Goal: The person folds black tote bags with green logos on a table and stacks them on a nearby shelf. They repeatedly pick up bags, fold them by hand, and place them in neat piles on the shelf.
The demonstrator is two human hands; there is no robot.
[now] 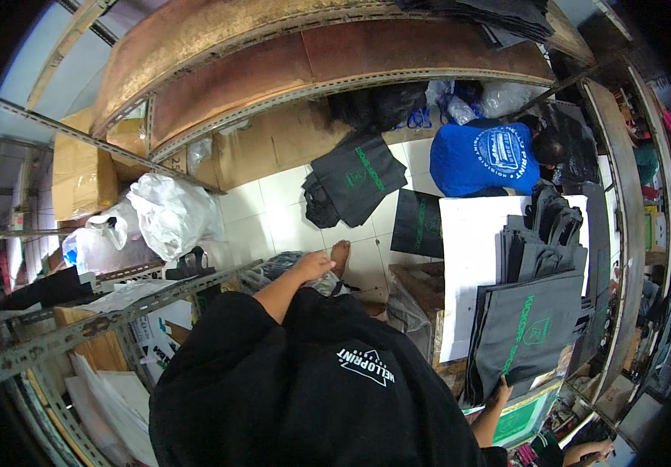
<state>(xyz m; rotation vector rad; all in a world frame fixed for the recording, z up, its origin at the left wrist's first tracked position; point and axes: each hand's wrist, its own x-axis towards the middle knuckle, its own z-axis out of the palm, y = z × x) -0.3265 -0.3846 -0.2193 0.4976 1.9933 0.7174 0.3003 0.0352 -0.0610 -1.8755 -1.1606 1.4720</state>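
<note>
My left hand [316, 265] is loosely closed in front of my body, above a bundle of clear plastic [277, 266], with nothing visible in it. On my right, my right hand [497, 395] grips the near edge of a stack of black fabric bags [499, 331], the thumb lying on top. The top bag has a green print. Its fingers underneath are hidden. The stack rests on a table with a white board [458, 272], and more folded black bags [549, 226] are heaped behind it.
Black bags [359, 183] lie on the tiled floor ahead. A person in a blue shirt [476, 159] crouches beyond the table. A metal-framed shelf [234, 70] spans the far side. White plastic sacks [172, 214] stand left. Another person's hand [602, 449] shows lower right.
</note>
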